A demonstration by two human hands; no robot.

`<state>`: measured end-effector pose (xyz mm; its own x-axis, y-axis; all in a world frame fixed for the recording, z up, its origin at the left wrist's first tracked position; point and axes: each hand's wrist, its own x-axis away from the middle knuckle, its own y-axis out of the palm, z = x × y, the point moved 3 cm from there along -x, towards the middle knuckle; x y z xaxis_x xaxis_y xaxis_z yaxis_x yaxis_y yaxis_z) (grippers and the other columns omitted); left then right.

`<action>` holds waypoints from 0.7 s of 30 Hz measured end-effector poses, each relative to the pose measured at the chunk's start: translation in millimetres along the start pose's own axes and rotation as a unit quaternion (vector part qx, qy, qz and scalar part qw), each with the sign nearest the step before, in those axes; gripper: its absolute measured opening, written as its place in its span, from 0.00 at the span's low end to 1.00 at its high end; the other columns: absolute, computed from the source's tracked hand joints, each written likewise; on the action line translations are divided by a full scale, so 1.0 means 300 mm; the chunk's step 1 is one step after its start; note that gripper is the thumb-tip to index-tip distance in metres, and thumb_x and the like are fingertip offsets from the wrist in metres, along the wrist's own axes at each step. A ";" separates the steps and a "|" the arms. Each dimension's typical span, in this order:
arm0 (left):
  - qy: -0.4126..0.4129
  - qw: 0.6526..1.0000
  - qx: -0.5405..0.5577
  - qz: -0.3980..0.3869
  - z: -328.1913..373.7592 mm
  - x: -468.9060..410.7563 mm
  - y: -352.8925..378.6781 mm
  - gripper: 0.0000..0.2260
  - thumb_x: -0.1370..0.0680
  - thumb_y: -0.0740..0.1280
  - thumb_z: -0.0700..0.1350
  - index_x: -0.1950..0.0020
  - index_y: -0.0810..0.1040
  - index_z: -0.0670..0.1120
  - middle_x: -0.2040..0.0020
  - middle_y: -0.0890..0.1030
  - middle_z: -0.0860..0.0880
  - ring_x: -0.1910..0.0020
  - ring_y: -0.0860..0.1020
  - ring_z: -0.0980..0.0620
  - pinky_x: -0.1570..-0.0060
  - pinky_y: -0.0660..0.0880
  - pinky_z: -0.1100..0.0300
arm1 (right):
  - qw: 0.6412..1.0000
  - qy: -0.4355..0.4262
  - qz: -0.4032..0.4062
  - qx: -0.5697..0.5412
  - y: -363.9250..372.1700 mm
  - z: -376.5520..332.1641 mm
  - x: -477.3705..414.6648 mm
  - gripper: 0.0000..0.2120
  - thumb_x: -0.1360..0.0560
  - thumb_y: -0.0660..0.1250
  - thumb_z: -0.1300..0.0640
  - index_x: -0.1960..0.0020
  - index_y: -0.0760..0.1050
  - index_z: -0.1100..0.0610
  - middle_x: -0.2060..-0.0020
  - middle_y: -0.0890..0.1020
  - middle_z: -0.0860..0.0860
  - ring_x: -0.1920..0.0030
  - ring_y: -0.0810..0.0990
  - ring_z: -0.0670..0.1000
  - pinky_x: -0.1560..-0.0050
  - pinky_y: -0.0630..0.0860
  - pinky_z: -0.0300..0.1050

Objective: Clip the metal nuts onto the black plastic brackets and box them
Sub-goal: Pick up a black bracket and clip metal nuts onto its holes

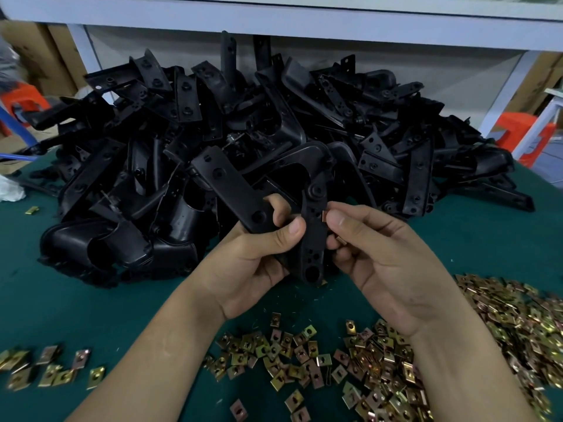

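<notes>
On the green-covered counter [45, 300], a tall pile of black plastic brackets [243, 132] fills the far half, heaped loosely with arms and straps pointing every way. Along the near edge lies a wide scatter of brass-coloured metal clip nuts [380, 360], thickest at the right and thinning to a few loose pieces at the left. Behind the counter, orange stools [524, 132] stand on the floor on either side.

Between the pile and the nuts, both hands are raised above the counter. The left hand [256, 254] has its grip closed round one bracket [313, 239], thumb pressed across the narrow perforated strip, which stands nearly upright with its round-holed end pointing down. The right hand [390, 263] keeps a narrow grip, thumb and forefinger pinching a single nut [324, 215] that touches the strip's right edge near its upper end. How far the nut sits onto the edge cannot be told.
</notes>
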<state>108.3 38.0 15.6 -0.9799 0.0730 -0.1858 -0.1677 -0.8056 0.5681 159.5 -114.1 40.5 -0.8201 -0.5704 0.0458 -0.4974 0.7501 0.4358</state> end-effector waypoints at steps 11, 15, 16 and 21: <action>0.041 0.983 -0.146 0.104 0.004 -0.011 -0.028 0.16 0.28 0.74 0.41 0.62 0.66 0.48 0.58 0.76 0.49 0.54 0.78 0.48 0.53 0.75 0.53 | 0.999 0.018 0.026 0.030 0.004 0.036 -0.006 0.15 0.39 0.77 0.54 0.52 0.88 0.49 0.63 0.85 0.44 0.64 0.80 0.38 0.62 0.76 0.30; 0.056 0.979 -0.158 0.113 0.004 -0.012 -0.033 0.16 0.28 0.75 0.41 0.63 0.66 0.48 0.57 0.78 0.48 0.54 0.79 0.49 0.55 0.77 0.57 | 0.998 0.032 0.009 0.045 -0.002 0.040 0.000 0.16 0.34 0.74 0.56 0.47 0.86 0.47 0.62 0.84 0.44 0.63 0.79 0.39 0.61 0.76 0.31; 0.059 0.980 -0.148 0.120 0.004 -0.013 -0.037 0.16 0.27 0.74 0.41 0.63 0.66 0.48 0.56 0.79 0.47 0.54 0.79 0.49 0.55 0.78 0.57 | 0.998 0.036 0.006 0.048 0.001 0.044 -0.001 0.17 0.34 0.74 0.56 0.45 0.86 0.47 0.62 0.84 0.44 0.63 0.79 0.40 0.59 0.76 0.32; 0.056 0.988 -0.038 0.138 0.000 -0.017 -0.051 0.16 0.24 0.72 0.42 0.62 0.66 0.48 0.53 0.79 0.45 0.50 0.81 0.47 0.52 0.81 0.55 | 0.999 0.011 0.042 0.014 0.006 0.042 -0.011 0.23 0.37 0.77 0.55 0.42 0.84 0.52 0.65 0.83 0.47 0.61 0.83 0.43 0.57 0.78 0.33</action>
<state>116.0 49.8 7.8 -0.9684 -0.2173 -0.1220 0.1168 -0.8283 0.5480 157.7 -106.8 29.9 -0.8534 -0.5114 0.1011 -0.4342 0.8047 0.4048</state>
